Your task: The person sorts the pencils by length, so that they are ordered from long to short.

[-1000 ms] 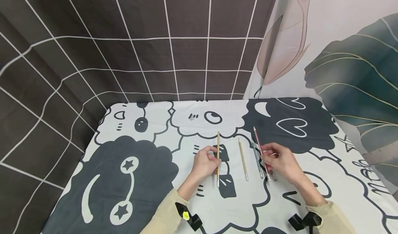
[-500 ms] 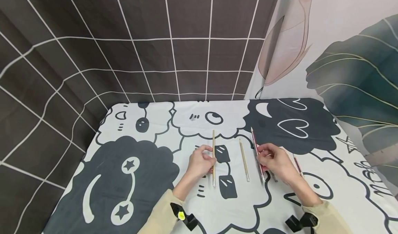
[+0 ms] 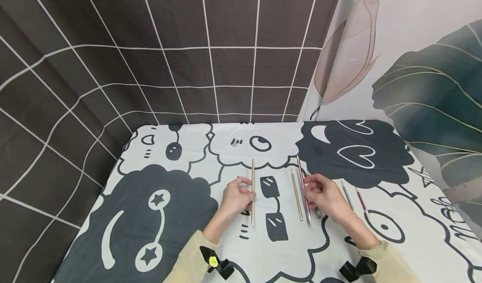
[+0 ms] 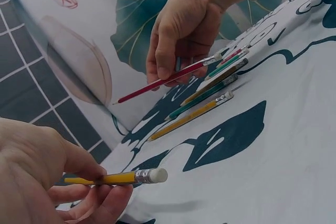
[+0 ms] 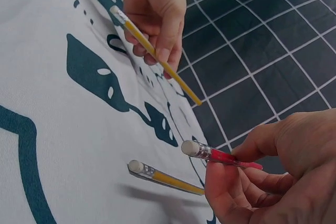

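Between thumb and fingers, my left hand [image 3: 234, 198] pinches a yellow pencil [image 4: 116, 178] above the cloth, its white eraser end toward me. My right hand [image 3: 324, 196] pinches a red pencil [image 4: 157, 83], raised over the cloth with its eraser toward me. A second yellow pencil [image 3: 296, 196] lies on the cloth just left of the red one. Near and partly behind my right hand, the left wrist view shows a dark green pencil [image 4: 202, 98] and a brown pencil [image 4: 218, 81]. Right of that hand lie another green pencil [image 3: 348, 197] and another red pencil [image 3: 362, 202].
A white cloth [image 3: 260, 258] printed with dark cartoon shapes covers the surface. Behind and to the left hangs a dark curtain [image 3: 180, 65] with a white grid. A leaf-patterned sheet [image 3: 433, 86] hangs at the right.
Both hands have shifted left, each carrying its pencil. The red pencil now hangs closer to the lying yellow one. Green and red pencils have come into view right of my right hand.
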Demonstrator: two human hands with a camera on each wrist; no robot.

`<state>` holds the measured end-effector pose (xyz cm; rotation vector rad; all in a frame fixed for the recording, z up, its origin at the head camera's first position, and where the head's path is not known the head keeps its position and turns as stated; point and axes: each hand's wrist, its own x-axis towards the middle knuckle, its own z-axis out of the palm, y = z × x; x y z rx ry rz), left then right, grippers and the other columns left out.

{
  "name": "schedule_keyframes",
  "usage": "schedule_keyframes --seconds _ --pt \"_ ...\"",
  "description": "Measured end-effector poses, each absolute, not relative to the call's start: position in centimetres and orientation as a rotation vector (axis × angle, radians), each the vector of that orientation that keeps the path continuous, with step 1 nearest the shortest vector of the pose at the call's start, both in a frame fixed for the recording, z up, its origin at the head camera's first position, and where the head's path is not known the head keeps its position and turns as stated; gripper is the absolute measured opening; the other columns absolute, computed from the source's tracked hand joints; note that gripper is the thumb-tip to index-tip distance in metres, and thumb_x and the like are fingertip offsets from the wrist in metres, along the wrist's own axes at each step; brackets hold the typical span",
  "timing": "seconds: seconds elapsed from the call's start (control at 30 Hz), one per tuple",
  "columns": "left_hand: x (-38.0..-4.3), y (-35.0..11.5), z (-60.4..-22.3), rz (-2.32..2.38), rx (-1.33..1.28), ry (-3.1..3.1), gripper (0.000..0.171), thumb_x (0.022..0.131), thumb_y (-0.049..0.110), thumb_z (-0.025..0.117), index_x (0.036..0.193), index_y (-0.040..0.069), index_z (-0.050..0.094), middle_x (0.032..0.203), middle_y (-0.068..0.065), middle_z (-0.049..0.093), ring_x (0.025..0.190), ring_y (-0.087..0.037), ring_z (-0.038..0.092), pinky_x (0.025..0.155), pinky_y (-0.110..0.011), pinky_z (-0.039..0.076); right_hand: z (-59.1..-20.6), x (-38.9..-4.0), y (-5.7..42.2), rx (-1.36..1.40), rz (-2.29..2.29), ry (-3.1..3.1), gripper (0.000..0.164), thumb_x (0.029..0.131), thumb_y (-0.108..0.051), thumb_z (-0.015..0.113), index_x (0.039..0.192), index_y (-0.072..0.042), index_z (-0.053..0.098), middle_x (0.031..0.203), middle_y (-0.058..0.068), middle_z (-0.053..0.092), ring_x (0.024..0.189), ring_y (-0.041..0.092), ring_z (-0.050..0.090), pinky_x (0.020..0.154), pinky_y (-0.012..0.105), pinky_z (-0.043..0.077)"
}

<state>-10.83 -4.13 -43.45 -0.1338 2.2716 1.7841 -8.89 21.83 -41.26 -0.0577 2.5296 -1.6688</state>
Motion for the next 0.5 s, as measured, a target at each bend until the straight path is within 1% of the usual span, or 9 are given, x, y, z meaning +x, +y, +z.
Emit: schedule_keyframes --seconds 0.27,0.5 --pt "-10.9 -5.0 -43.6 1.808 -0.169 2.284 0.031 0.08 -0.007 0.067 0.109 -0.002 0.064 0.071 -0.008 0.063 0.044 -0.012 0.056 0.045 -0.028 0.052 -41.3 -9.2 20.9 -0.089 -1.705 2.503 0.031 0.087 0.01 0.062 0.117 0.013 0.054 0.086 0.012 0.056 0.067 0.015 0.06 0.057 0.032 0.056" --pt "-10.8 -5.8 -43.4 1.825 -0.194 2.278 0.03 0.081 -0.008 0.067 0.111 -0.003 0.065 0.074 -0.009 0.063 0.049 -0.012 0.059 0.048 -0.028 0.053 -41.4 -9.5 19.7 -0.083 -1.718 2.477 0.032 0.086 0.01 0.061 0.117 0.012 0.054 0.083 0.011 0.058 0.064 0.016 0.061 0.056 0.032 0.056"
